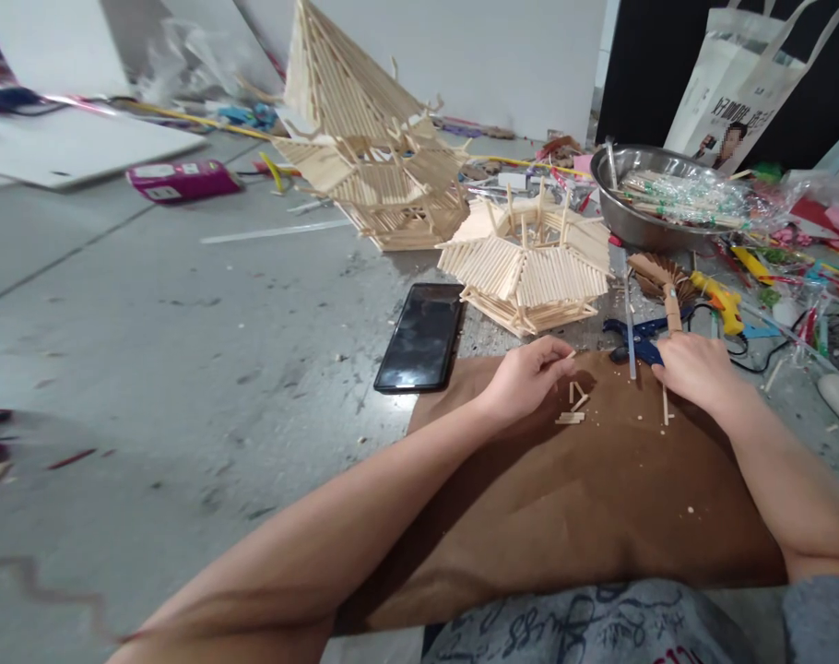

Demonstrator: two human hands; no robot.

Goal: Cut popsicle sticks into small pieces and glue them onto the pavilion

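My left hand (530, 376) is closed in a pinch, with the pale tip of a short wooden stick piece (572, 355) showing at its fingertips. Below it, several cut stick pieces (570, 419) lie on a brown sheet (599, 507). My right hand (696, 371) is curled at the sheet's far edge, against a dark blue hand tool (644, 339) whose kind I cannot make out. A tan rod-like piece (672, 306) rises just beyond its knuckles. What its fingers hold is hidden. Under it lies a thin wooden stick (665, 406).
A low stick-built roof model (523, 277) stands ahead, a taller tower model (384, 175) behind it. Left of my hands is a phone (419, 341). At right are a metal bowl (603, 189) of bagged sticks, a yellow glue gun (720, 300) and a clear glue stick (630, 318).
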